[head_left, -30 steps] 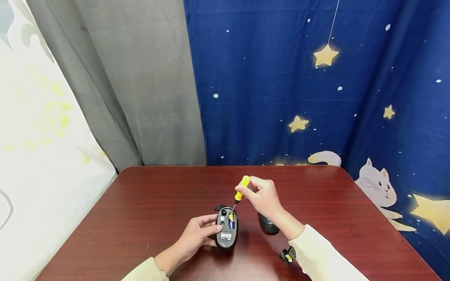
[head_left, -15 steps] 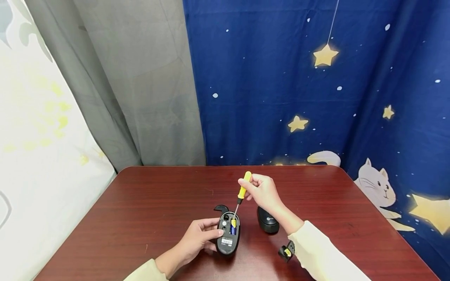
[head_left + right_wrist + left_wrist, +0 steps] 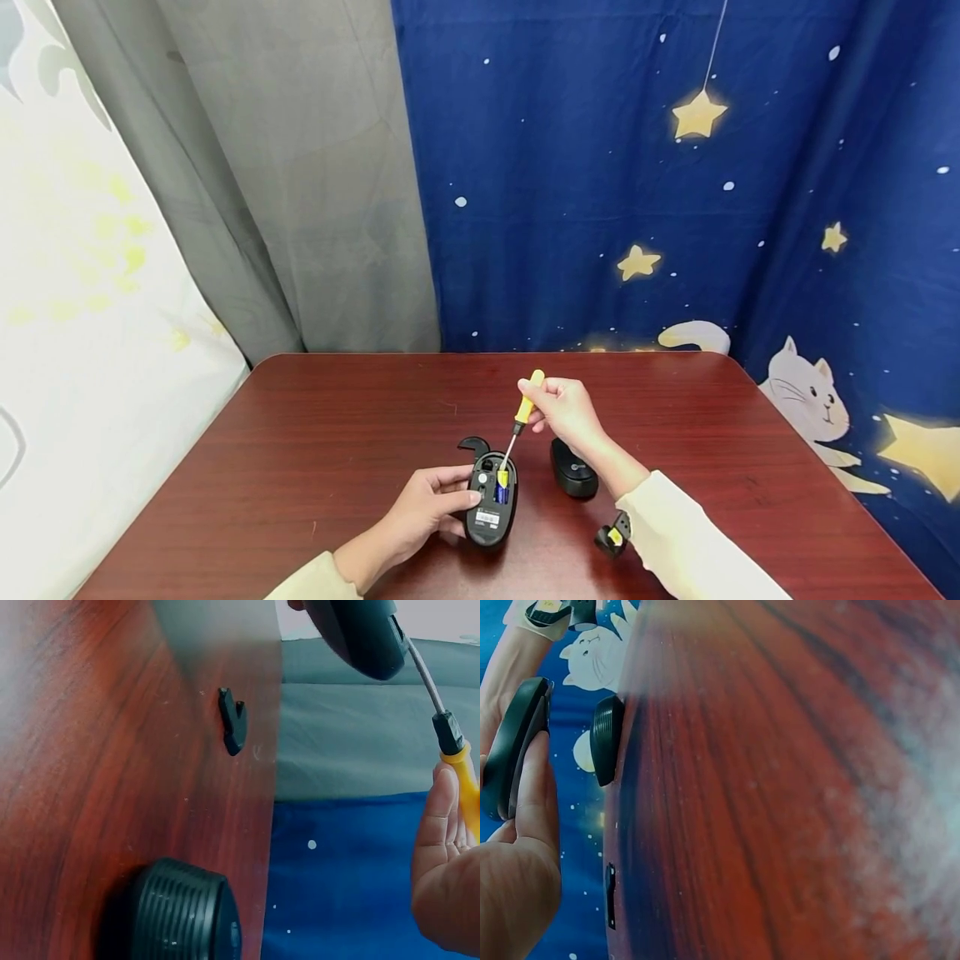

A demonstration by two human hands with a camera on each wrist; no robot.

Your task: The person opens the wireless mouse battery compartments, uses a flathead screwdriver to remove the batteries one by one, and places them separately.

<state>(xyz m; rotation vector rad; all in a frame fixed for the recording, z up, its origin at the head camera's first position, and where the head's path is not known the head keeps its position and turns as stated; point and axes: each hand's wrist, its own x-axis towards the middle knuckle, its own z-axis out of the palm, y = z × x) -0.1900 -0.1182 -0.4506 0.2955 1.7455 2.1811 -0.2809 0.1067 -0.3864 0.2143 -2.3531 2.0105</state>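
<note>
A black computer mouse (image 3: pixel 489 521) is held underside up, above the table, by my left hand (image 3: pixel 423 508); the thumb lies over its underside and the fingers are at its side. In its uncovered battery slot sits a blue-and-yellow battery (image 3: pixel 502 492). My right hand (image 3: pixel 566 408) grips the yellow handle of a screwdriver (image 3: pixel 528 407). Its shaft slants down to the upper end of the battery; the tip's exact contact is too small to tell. The right wrist view shows the screwdriver shaft (image 3: pixel 427 679) reaching behind the mouse (image 3: pixel 360 634). Past the mouse lies a black cover piece (image 3: pixel 474 447).
A rounded black object with ribbed sides (image 3: pixel 573 471), like a second mouse, stands on the red-brown table (image 3: pixel 337 417) beside my right forearm. A wrist camera (image 3: pixel 613 537) hangs at the right cuff. Curtains (image 3: pixel 562 208) stand behind the table's far edge.
The mouse has shifted slightly right and nearer to me, uncovering more of the black cover piece. My right hand has moved a little right with the screwdriver, whose shaft shows more.
</note>
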